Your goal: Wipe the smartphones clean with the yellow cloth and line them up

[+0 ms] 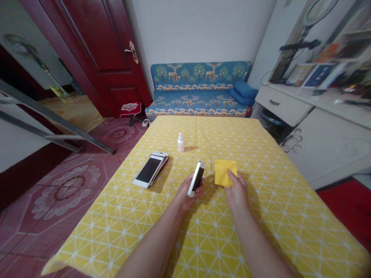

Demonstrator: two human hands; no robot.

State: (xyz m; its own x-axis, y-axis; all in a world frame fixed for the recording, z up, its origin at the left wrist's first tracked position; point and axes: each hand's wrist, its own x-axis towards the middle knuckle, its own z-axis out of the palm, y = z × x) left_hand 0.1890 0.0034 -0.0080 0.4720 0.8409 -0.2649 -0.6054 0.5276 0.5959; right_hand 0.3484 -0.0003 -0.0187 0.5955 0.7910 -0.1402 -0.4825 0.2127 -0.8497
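A white smartphone (197, 180) is gripped in my left hand (185, 192), tilted on its edge above the table with its dark screen turned toward the right. My right hand (237, 189) pinches a folded yellow cloth (223, 172), the thumb lying on top and the other fingers mostly hidden beneath. Phone and cloth are apart. Left of my hands, several phones lie in a stack, a white smartphone (149, 170) with a black screen uppermost. Beyond them a small white bottle (181, 143) stands upright.
A yellow patterned tablecloth (197, 239) covers the table. Behind it is a blue sofa (199, 92) with deer designs. A white cabinet (327, 143) flanks the right side; a metal ladder (58, 116) and a red door (98, 42) are at left.
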